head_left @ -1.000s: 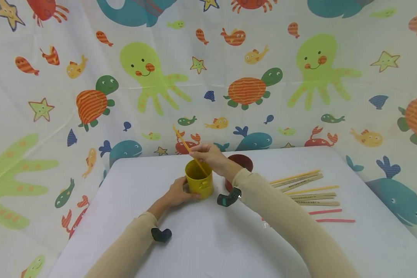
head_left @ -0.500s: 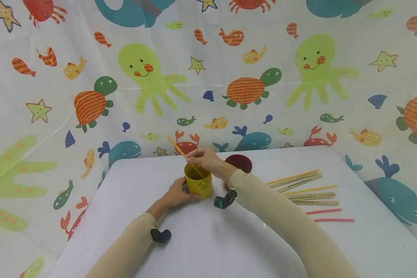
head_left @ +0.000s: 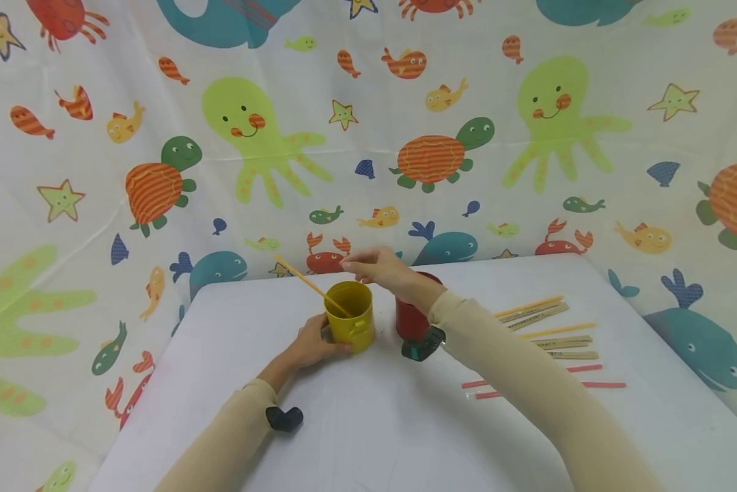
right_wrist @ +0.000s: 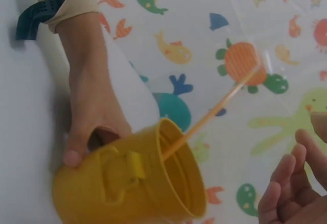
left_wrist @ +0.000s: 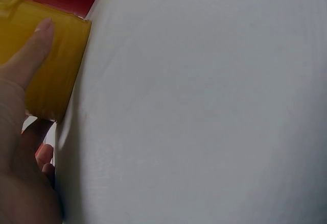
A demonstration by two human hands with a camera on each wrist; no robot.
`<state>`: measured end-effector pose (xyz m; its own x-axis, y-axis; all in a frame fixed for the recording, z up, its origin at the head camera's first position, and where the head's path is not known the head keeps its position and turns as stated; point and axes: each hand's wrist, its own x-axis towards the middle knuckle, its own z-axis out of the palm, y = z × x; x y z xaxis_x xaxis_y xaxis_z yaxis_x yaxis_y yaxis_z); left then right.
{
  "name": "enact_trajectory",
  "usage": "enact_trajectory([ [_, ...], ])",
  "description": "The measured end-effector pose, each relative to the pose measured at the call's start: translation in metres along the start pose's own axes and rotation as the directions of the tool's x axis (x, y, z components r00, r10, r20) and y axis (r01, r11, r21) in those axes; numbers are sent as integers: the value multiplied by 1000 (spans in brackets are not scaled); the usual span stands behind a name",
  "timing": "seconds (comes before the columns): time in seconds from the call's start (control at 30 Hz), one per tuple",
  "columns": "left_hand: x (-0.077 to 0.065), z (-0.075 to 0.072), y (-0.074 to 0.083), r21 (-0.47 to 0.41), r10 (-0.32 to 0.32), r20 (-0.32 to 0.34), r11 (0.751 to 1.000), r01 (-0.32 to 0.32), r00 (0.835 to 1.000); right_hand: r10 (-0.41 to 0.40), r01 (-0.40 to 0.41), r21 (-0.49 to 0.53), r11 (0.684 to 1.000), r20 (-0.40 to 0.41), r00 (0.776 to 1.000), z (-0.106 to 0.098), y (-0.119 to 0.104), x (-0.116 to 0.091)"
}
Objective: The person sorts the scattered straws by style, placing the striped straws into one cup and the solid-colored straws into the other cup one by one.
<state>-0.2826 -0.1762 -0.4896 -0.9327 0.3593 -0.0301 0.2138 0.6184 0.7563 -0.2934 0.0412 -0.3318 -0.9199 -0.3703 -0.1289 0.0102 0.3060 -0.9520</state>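
Note:
A yellow metal-looking cup (head_left: 360, 333) with a small latch-like handle stands upright on the white table. My left hand (head_left: 309, 343) grips its lower left side, thumb in front and fingers behind; the left wrist view shows the thumb (left_wrist: 36, 48) along the wall. Inside leans an orange straw (right_wrist: 219, 105), its upper end sticking out past the rim to the left. My right hand (head_left: 383, 268) hovers above and right of the rim, fingers loosely bent, holding nothing. Just behind that forearm is a dark red cup (head_left: 410, 321), partly hidden.
To the right lie several orange straws (head_left: 559, 331), paper-wrapped sticks (head_left: 565, 343) and pink straws (head_left: 603, 385), partly covered by the right sleeve. A curtain (head_left: 356, 150) printed with sea animals hangs behind the table.
The right hand has let go of the orange straw and moved up and right, away from it. The straw has tipped left against the cup's rim. The left hand keeps its grip.

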Motion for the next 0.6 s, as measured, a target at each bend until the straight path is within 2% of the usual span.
enact_trajectory([
  [0.17, -1, 0, 2, -10, -28, -2, 1000, 28, 1000, -51, 51, -29, 998, -5, 999, -33, 1, -16],
  [0.33, -2, -1, 3, -11, -40, -4, 999, 40, 999, -73, 71, -39, 997, -52, 996, -66, 9, -27],
  [0.6, -2, -1, 3, -19, -18, 3, 1000, 18, 1000, -78, 78, -2, 997, -90, 993, -113, 38, -37],
])
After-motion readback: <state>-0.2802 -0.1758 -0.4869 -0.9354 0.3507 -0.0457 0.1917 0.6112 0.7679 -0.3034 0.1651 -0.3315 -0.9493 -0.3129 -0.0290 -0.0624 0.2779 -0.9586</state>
